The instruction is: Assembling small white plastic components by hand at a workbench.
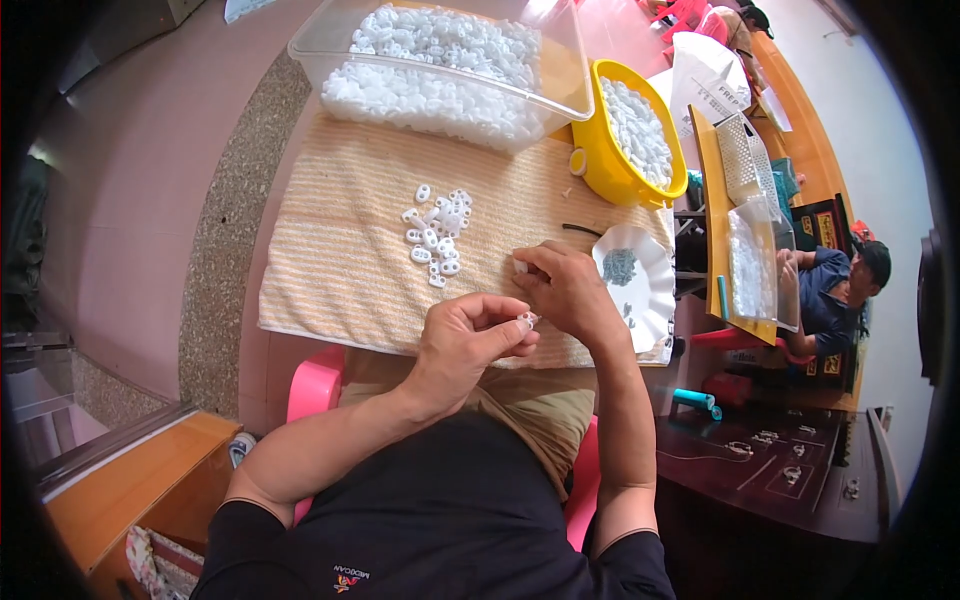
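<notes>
Between the thumb and fingertips of my left hand [465, 345] is a small white plastic piece [526, 320] with holes. My right hand [568, 288] is just beyond it, fingers curled down close to the towel. A second little white piece [520, 267] shows at its fingertips, partly hidden by them. On the striped towel [340, 220], left of my right hand, lies a loose pile of white two-holed plastic pieces [438, 232]. To the right, a white fluted plate [652, 295] holds a heap of small grey parts [620, 266].
A clear plastic bin [440, 75] full of white pieces stands at the back, beside a yellow basin [597, 150] with more. A thin black stick [582, 229] lies near the plate. Another person [835, 290] sits at the right by a clear tray [750, 265].
</notes>
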Demonstrator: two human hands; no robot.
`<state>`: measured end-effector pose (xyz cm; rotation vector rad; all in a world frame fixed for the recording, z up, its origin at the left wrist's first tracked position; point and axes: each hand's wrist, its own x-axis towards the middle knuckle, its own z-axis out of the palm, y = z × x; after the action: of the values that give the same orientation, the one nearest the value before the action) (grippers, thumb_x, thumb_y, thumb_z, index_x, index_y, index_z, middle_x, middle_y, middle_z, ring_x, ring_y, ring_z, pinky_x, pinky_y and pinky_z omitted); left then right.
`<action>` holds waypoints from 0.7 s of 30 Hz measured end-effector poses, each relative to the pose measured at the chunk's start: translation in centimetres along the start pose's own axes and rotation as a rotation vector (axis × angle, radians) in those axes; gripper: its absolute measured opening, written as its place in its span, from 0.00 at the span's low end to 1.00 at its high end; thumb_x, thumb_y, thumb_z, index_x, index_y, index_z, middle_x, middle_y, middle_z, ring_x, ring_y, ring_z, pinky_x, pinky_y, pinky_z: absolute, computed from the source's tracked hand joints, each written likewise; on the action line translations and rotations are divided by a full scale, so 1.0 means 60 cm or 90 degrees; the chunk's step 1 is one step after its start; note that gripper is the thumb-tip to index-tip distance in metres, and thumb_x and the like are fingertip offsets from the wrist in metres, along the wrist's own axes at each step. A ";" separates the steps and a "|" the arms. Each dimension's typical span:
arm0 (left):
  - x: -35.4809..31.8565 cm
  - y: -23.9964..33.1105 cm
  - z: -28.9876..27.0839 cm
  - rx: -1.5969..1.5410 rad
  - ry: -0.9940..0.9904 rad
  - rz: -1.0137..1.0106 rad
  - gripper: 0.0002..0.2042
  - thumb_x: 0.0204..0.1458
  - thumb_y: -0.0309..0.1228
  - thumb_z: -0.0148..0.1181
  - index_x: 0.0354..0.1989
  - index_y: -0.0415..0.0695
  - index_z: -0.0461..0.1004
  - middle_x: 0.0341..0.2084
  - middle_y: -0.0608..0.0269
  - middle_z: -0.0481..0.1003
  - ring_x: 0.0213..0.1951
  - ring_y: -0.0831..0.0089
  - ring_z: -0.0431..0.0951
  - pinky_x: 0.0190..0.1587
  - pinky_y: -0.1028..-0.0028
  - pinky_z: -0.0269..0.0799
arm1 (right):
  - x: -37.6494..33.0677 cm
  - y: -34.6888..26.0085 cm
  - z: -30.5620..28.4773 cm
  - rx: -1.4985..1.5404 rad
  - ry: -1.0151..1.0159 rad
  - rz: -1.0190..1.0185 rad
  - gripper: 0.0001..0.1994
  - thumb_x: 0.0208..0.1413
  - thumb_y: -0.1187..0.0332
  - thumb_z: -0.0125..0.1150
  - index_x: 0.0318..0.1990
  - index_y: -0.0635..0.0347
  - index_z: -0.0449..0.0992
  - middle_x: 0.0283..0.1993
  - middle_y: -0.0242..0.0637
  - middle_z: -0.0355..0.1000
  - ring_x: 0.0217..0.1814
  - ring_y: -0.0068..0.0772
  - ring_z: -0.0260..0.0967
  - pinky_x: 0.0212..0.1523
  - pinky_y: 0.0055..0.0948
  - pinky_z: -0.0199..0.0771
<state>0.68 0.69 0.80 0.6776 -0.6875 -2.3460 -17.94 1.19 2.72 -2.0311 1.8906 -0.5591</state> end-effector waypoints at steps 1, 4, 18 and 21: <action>0.001 0.000 0.000 -0.001 0.001 -0.001 0.08 0.53 0.21 0.59 0.41 0.35 0.73 0.31 0.57 0.77 0.33 0.74 0.79 0.39 0.72 0.79 | -0.003 0.003 0.001 0.041 0.011 0.018 0.12 0.47 0.73 0.64 0.41 0.63 0.77 0.33 0.43 0.73 0.33 0.40 0.72 0.35 0.32 0.71; 0.003 0.004 0.001 -0.004 0.023 -0.001 0.07 0.53 0.22 0.58 0.40 0.36 0.73 0.31 0.57 0.77 0.33 0.74 0.79 0.39 0.73 0.78 | -0.014 0.009 -0.001 0.155 0.011 0.085 0.14 0.47 0.75 0.65 0.43 0.65 0.76 0.30 0.37 0.72 0.30 0.27 0.70 0.32 0.25 0.70; 0.015 0.010 -0.005 -0.003 0.063 -0.034 0.08 0.54 0.22 0.58 0.41 0.36 0.72 0.32 0.58 0.77 0.34 0.74 0.79 0.40 0.75 0.78 | -0.058 0.026 0.007 0.591 -0.008 0.206 0.14 0.51 0.78 0.64 0.46 0.67 0.75 0.32 0.31 0.72 0.31 0.19 0.71 0.32 0.19 0.75; 0.014 0.010 -0.013 -0.011 0.065 -0.038 0.08 0.54 0.22 0.58 0.41 0.36 0.72 0.32 0.58 0.77 0.34 0.74 0.79 0.40 0.75 0.78 | -0.059 0.021 0.013 0.618 -0.021 0.219 0.14 0.52 0.79 0.63 0.47 0.68 0.74 0.33 0.33 0.73 0.30 0.20 0.72 0.32 0.19 0.75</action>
<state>0.81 -0.49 0.33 0.8134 -0.6088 -2.3508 -18.85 4.61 1.18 -1.0610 1.4420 -1.0602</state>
